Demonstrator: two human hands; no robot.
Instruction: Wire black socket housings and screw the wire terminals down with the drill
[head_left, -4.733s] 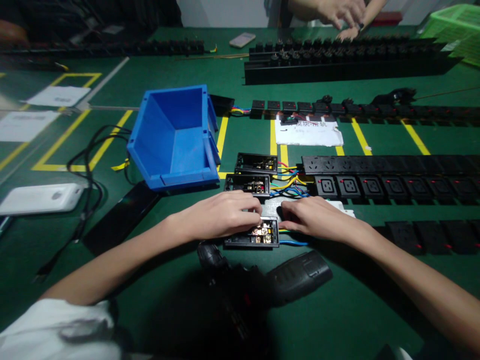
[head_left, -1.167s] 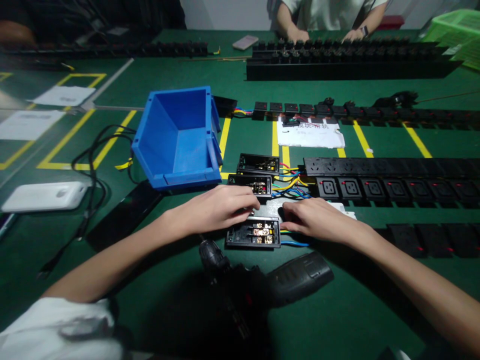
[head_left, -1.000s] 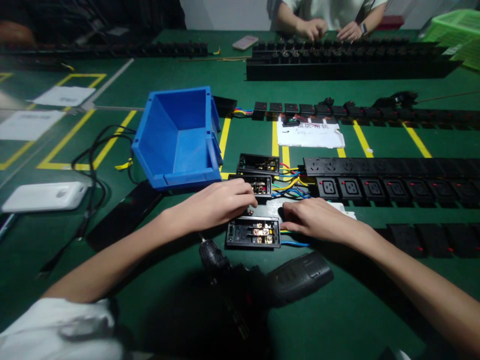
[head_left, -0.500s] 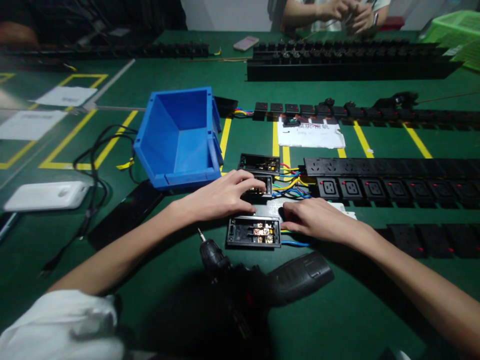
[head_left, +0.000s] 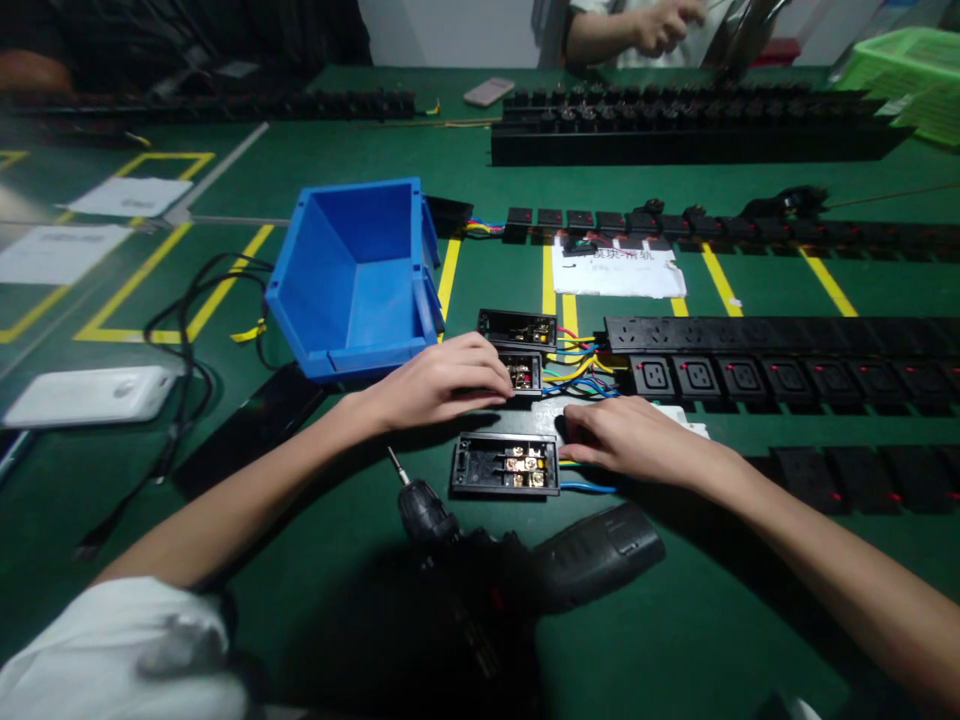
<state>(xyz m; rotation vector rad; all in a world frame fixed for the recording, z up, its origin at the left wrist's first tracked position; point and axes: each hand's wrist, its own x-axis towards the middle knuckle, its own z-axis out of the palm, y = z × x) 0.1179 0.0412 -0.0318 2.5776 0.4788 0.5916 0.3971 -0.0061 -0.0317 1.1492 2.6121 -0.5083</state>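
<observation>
My left hand (head_left: pixel 450 378) lies over the left end of the middle black terminal box (head_left: pixel 528 374), its fingers drawn together and the thumb mostly hidden. Brass screw terminals show inside that box. Closer to me is another open terminal box (head_left: pixel 469 466), with yellow-green and blue wires (head_left: pixel 589 487) leaving its right end. My right hand (head_left: pixel 637 435) is curled beside this end, its fingertips at the wires. What lies under its fingers is hidden. A third terminal box (head_left: pixel 517 327) sits behind the other two. In front lies a black power screwdriver (head_left: pixel 600 557), bit pointing left and away.
A blue bin (head_left: pixel 352 350) stands left of the boxes. Black socket strips (head_left: pixel 697 335) stretch to the right. A white power bank-like device (head_left: pixel 90 395), a dark phone-like slab (head_left: pixel 247 430) and a black cable (head_left: pixel 180 400) lie left. Across the table are a person's hands (head_left: pixel 667 25).
My left hand's fingers and thumb have drawn together, uncovering more of the middle box's terminals. My right hand has barely moved. The person opposite has moved their hands apart.
</observation>
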